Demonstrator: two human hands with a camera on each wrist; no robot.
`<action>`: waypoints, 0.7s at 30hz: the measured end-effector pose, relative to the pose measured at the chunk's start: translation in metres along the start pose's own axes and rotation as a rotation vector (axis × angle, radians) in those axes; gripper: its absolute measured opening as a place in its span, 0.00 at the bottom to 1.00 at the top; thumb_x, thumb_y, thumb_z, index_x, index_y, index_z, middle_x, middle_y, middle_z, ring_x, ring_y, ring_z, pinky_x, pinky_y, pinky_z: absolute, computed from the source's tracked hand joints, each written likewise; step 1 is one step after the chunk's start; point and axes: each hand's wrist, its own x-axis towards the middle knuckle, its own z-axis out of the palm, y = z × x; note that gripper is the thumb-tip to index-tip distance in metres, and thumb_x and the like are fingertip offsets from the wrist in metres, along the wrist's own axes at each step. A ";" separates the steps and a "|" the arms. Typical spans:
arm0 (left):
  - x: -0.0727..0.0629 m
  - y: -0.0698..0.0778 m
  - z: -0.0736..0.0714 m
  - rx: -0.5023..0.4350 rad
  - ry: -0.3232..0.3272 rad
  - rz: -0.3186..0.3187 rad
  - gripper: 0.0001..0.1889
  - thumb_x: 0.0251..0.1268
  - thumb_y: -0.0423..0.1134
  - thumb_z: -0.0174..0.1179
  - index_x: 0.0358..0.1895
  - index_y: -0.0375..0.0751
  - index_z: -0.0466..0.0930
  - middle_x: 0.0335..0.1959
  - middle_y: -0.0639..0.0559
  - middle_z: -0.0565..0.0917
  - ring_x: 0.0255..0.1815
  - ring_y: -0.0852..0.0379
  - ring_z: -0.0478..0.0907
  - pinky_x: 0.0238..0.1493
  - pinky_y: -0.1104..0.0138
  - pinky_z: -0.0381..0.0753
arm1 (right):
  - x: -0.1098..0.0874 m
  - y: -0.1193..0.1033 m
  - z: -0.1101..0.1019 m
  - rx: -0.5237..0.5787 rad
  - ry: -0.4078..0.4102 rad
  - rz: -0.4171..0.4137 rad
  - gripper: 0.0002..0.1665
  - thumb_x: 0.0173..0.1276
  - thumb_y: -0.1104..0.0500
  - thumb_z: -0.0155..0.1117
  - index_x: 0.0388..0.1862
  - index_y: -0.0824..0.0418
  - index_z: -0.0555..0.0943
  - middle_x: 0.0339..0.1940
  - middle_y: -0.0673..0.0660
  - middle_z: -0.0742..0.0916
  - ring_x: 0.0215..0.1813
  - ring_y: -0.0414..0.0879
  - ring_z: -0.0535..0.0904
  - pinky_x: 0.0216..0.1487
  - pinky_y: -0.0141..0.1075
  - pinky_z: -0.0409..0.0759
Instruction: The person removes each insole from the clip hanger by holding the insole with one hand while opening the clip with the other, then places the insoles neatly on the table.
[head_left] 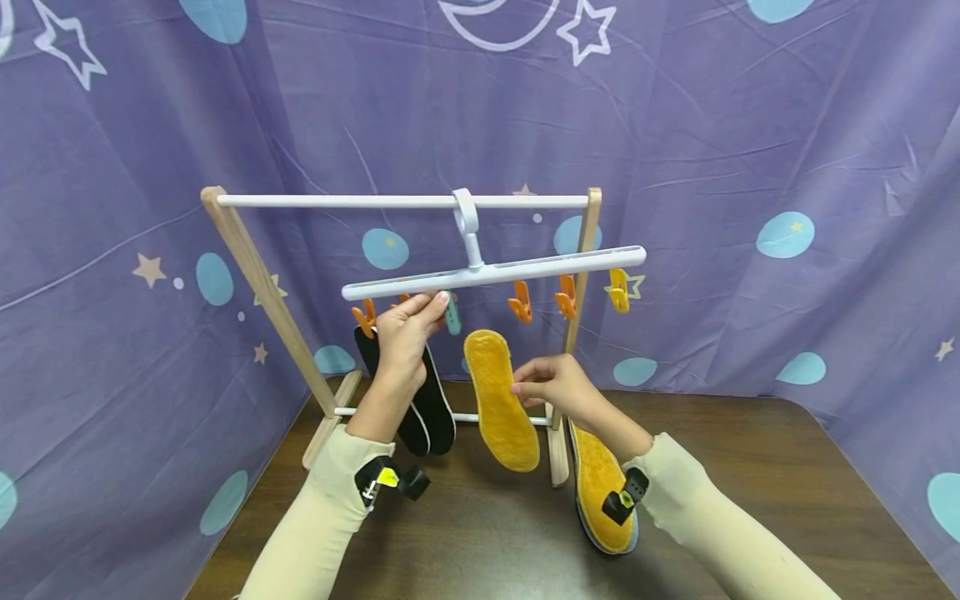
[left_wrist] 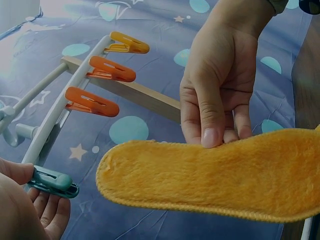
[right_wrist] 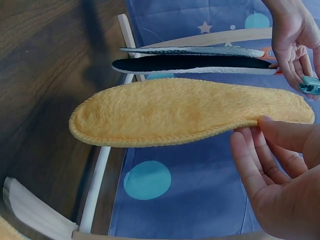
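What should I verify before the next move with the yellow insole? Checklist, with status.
1. Right hand on yellow plush insole: ok, pinching its edge.
2. Left hand on teal clothespin: ok, pinching it.
3. Clothespin mouth open: cannot tell.
4. Insole end at clothespin: not ok, still a gap.
5. White hanger hooked on white rail: ok.
6. Hanger level: cannot tell; slants in head view, maybe swivelled.

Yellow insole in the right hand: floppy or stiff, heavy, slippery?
Probably semi-stiff: the yellow insole looks nearly flat though the right hand pinches it only at one edge. Likely light, since that edge pinch alone holds it up. Probably not very slippery, given its fuzzy surface.
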 end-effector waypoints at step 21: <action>-0.001 -0.001 -0.003 -0.002 -0.040 0.006 0.15 0.66 0.25 0.64 0.52 0.16 0.81 0.27 0.61 0.89 0.33 0.65 0.87 0.40 0.71 0.87 | -0.015 0.016 -0.017 0.086 0.006 0.078 0.15 0.71 0.64 0.68 0.50 0.74 0.83 0.34 0.54 0.90 0.39 0.47 0.87 0.44 0.39 0.90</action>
